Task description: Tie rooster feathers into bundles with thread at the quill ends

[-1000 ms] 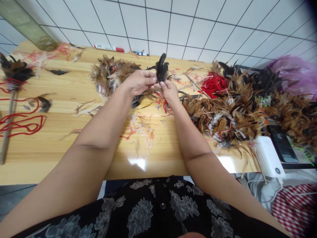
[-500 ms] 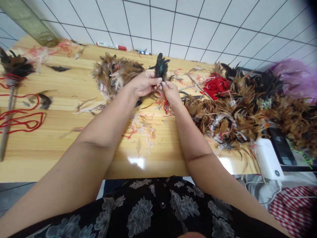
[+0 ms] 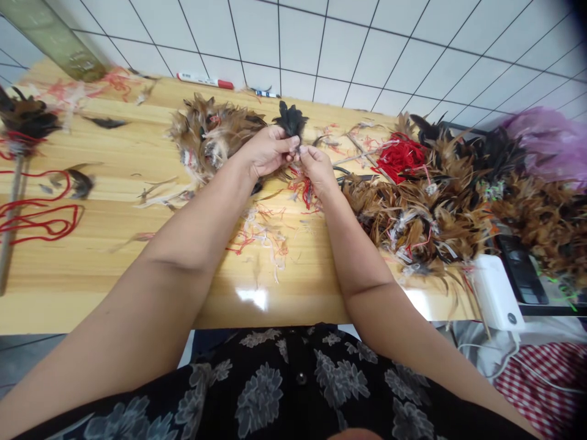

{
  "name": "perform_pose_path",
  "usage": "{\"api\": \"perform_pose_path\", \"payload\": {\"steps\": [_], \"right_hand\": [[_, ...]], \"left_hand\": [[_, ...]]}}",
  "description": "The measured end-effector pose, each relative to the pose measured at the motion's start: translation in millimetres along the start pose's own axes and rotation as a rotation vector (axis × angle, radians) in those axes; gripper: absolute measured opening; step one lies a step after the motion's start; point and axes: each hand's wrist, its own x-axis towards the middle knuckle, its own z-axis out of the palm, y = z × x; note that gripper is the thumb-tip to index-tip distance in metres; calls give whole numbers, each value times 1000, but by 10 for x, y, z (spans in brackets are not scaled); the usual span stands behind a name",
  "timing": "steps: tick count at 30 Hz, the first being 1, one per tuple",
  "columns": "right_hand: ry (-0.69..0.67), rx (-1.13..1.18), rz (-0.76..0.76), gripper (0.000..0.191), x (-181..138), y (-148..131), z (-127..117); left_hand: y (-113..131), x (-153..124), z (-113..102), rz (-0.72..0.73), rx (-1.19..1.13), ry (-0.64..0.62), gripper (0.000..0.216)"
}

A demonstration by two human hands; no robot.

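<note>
A small tuft of black feathers [image 3: 290, 120] stands upright between my two hands above the wooden table [image 3: 114, 244]. My left hand [image 3: 266, 151] pinches its base from the left, fingers curled. My right hand [image 3: 314, 168] meets it from the right, fingertips closed on the same base. Red thread [image 3: 304, 190] hangs below my right hand. A heap of brown feathers [image 3: 208, 134] lies just behind my left hand.
A big pile of brown and black feathers [image 3: 435, 201] fills the right of the table, with a red thread bundle [image 3: 398, 156] on it. Loose red cord [image 3: 32, 220] and a feather duster [image 3: 21, 128] lie at the left. A white power bank [image 3: 498, 293] sits at the right edge.
The black tuft has sunk lower between my fingers and turned a little. Both hands have stayed in nearly the same place.
</note>
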Motion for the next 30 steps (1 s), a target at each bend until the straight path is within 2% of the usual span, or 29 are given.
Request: {"api": "perform_pose_path", "payload": {"steps": [5, 7, 15, 22, 26, 30], "right_hand": [[3, 49, 6, 69, -78, -159, -18], [4, 45, 31, 66, -85, -176, -26], [-20, 66, 21, 47, -9, -25, -63], [-69, -2, -72, 65, 75, 129, -156], [-3, -58, -92, 79, 106, 151, -222], [5, -73, -28, 74, 61, 69, -201]], "left_hand": [[92, -4, 86, -31, -186, 197, 45], [135, -23, 128, -56, -216, 239, 44], [158, -92, 200, -96, -154, 176, 48], [152, -58, 114, -84, -131, 146, 46], [125, -15, 4, -59, -41, 132, 42], [59, 8, -39, -16, 77, 113, 48]]}}
